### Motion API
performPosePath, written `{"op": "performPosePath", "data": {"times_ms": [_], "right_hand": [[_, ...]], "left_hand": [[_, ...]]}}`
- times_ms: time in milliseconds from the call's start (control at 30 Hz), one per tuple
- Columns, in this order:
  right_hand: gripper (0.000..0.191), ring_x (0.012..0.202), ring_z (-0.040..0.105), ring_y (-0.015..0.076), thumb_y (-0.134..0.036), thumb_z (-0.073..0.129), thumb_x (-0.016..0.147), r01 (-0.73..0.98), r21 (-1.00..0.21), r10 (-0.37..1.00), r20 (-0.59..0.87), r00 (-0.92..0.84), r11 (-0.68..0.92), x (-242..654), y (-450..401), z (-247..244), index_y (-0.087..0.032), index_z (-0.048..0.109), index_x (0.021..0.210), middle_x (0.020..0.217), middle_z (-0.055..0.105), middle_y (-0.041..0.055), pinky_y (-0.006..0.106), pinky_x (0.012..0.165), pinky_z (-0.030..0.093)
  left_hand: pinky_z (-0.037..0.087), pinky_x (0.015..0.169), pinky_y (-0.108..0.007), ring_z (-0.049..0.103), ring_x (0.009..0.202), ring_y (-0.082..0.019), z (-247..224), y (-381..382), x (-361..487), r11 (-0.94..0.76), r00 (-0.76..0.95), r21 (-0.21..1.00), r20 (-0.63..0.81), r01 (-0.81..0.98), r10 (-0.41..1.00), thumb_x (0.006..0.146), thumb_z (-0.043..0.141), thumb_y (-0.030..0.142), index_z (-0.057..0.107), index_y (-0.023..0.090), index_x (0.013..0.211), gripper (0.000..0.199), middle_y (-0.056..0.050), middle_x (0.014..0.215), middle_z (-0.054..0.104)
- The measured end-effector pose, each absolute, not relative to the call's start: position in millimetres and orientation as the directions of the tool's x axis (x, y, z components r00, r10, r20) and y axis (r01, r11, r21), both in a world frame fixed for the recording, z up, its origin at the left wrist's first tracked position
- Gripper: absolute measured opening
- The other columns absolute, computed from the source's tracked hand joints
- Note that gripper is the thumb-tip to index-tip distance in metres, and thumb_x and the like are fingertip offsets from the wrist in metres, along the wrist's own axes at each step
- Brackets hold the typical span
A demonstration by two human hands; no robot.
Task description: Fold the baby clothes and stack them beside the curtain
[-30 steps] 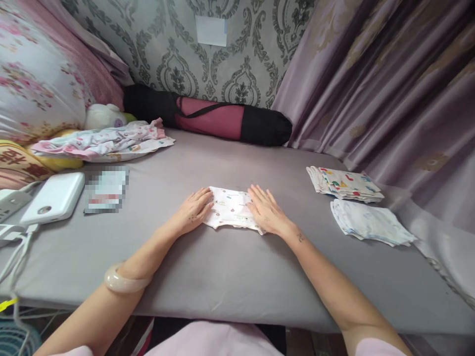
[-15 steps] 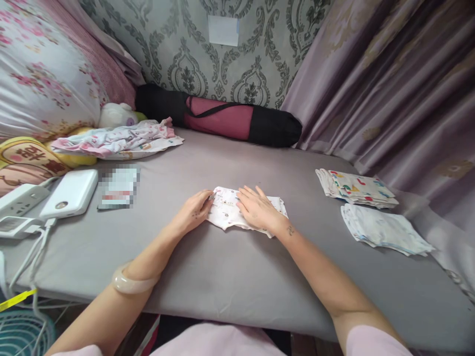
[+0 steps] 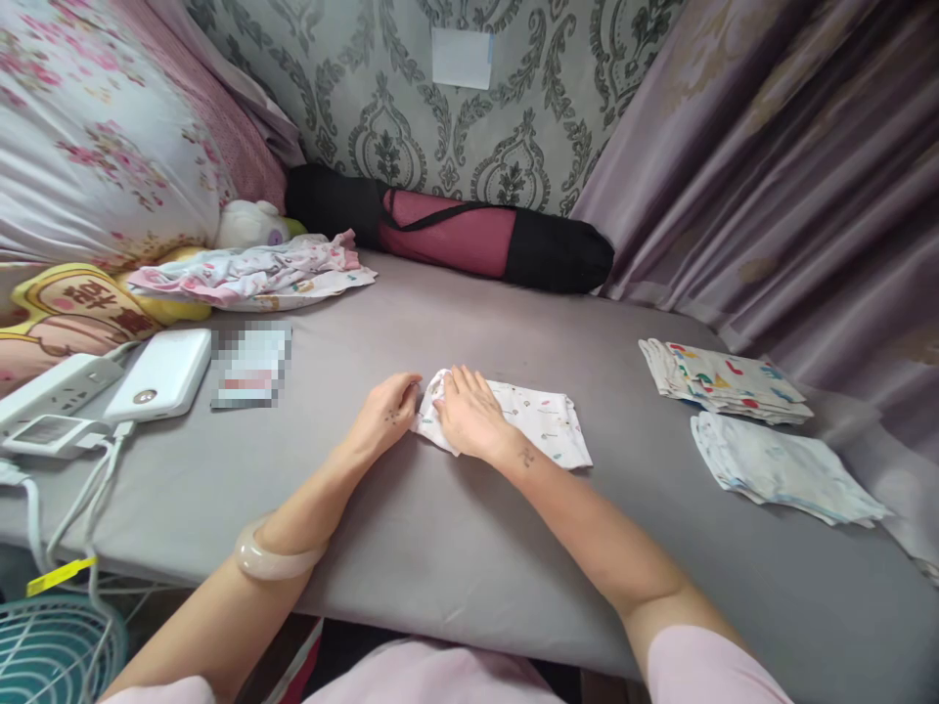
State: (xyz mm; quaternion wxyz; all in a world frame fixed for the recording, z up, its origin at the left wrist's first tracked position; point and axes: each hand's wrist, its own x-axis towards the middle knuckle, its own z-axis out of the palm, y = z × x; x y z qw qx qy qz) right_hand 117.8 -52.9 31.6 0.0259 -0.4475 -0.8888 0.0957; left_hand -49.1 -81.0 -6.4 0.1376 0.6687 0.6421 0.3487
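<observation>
A small white garment (image 3: 543, 416) with a fine coloured print lies folded on the grey-covered bed, in the middle of the head view. At its left edge is my left hand (image 3: 388, 406), its fingers curled together and pinching the cloth there; the fingertips are partly hidden. My right hand (image 3: 473, 411) rests flat on the garment's left part, fingers stretched out and pressing on the fabric. The garment's right half is uncovered and lies fairly smooth.
Two folded stacks, one colourful-print cloth (image 3: 734, 376) and one pale cloth (image 3: 784, 469), lie at right. Crumpled clothes (image 3: 256, 274) are back left. A power bank (image 3: 165, 372), a power strip (image 3: 66, 391) and cables sit at left. A long black-and-red bag (image 3: 447, 235) lines the wall.
My right hand has slid left across the garment towards my left hand, baring its right half. My left hand stays at the left edge, fingers more tightly curled. The view has shifted slightly.
</observation>
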Motion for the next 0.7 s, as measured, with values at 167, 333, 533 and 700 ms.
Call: {"op": "performPosePath", "data": {"times_ms": [167, 333, 533, 700], "right_hand": [[0.063, 0.149, 0.014, 0.029, -0.036, 0.025, 0.1, 0.813, -0.239, 0.841, 0.027, -0.541, 0.531, 97.5, -59.7, -3.0, 0.003, 0.028, 0.15, 0.159, 0.02, 0.02, 0.046, 0.121, 0.011], [0.063, 0.149, 0.012, 0.0271, -0.038, 0.023, 0.1, 0.777, -0.312, 0.817, -0.005, -0.577, 0.547, 106.8, -55.7, 2.1, 0.001, 0.027, 0.15, 0.16, 0.019, 0.018, 0.044, 0.121, 0.012], [0.059, 0.149, 0.014, 0.0271, -0.031, 0.026, 0.1, 0.789, -0.343, 0.846, 0.036, -0.532, 0.51, 147.2, -62.1, 18.9, 0.0, 0.027, 0.151, 0.159, 0.021, 0.019, 0.043, 0.121, 0.015], [0.058, 0.148, 0.017, 0.0293, -0.025, 0.028, 0.098, 0.848, -0.267, 0.885, 0.046, -0.464, 0.458, 176.9, -67.9, 10.3, 0.003, 0.029, 0.149, 0.158, 0.024, 0.0215, 0.044, 0.12, 0.015]], "left_hand": [[0.052, 0.09, -0.034, 0.066, 0.098, -0.021, -7.7, -80.6, -49.9, -0.144, -0.071, 0.626, 0.306, 0.767, 0.949, 0.091, 0.039, 0.028, 0.064, 0.019, 0.106, 0.03, -0.009, 0.105, 0.072], [0.052, 0.091, -0.035, 0.065, 0.099, -0.021, -9.7, -82.2, -44.7, -0.256, 0.046, 0.576, 0.354, 0.776, 0.934, 0.093, 0.037, 0.027, 0.061, 0.02, 0.109, 0.031, -0.009, 0.105, 0.07], [0.045, 0.105, -0.045, 0.054, 0.125, -0.026, -10.7, -79.0, -25.4, -0.502, 0.291, 0.45, 0.46, 0.738, 0.839, 0.096, 0.032, 0.025, 0.053, 0.015, 0.127, 0.038, -0.017, 0.13, 0.06], [0.034, 0.113, -0.054, 0.042, 0.137, -0.029, -11.5, -69.9, 4.3, -0.563, 0.47, 0.361, 0.317, 0.743, 0.824, 0.098, 0.03, 0.027, 0.049, 0.016, 0.135, 0.043, -0.016, 0.142, 0.052]]}}
